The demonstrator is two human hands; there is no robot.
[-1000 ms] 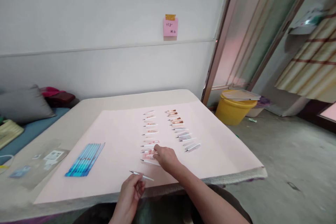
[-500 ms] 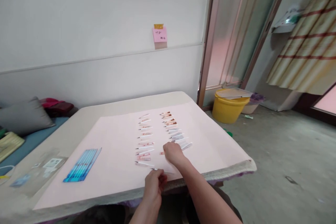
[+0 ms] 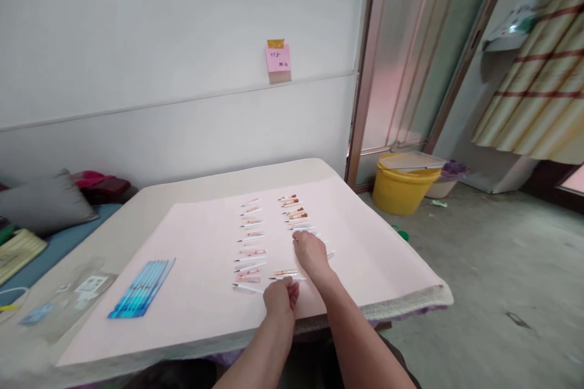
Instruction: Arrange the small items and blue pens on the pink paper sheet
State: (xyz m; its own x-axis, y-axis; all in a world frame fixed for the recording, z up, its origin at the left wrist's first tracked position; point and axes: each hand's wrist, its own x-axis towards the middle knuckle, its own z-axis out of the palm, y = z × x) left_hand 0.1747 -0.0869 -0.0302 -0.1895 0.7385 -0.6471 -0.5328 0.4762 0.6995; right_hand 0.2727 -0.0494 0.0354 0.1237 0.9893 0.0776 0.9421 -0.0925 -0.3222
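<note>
My left hand [image 3: 279, 298] is near the front edge of the pink sheet, its fingers pinched on a slim white pen refill [image 3: 298, 279] with a dark tip. Just beyond that refill lies a pen barrel [image 3: 285, 272] with orange-brown markings. Farther along, my right hand [image 3: 311, 252] is closed low over the right-hand column; its fingertips hide whatever is under them. Brown-topped pens [image 3: 295, 211] lie at that column's far end. To the left runs a column of white refills [image 3: 250, 259] and clear, pink-patterned barrels [image 3: 252, 252].
A row of blue pens [image 3: 145, 287] lies on the left of the pink sheet [image 3: 201, 292]. Clear plastic packaging [image 3: 86, 292] is beside the sheet. A grey cushion [image 3: 50, 203] sits at far left, and a yellow bucket [image 3: 404, 188] stands on the floor at right.
My left hand has moved forward and slightly right with the refill, now beside the orange-brown barrel. My right hand has shifted away from that barrel, farther up the right-hand column.
</note>
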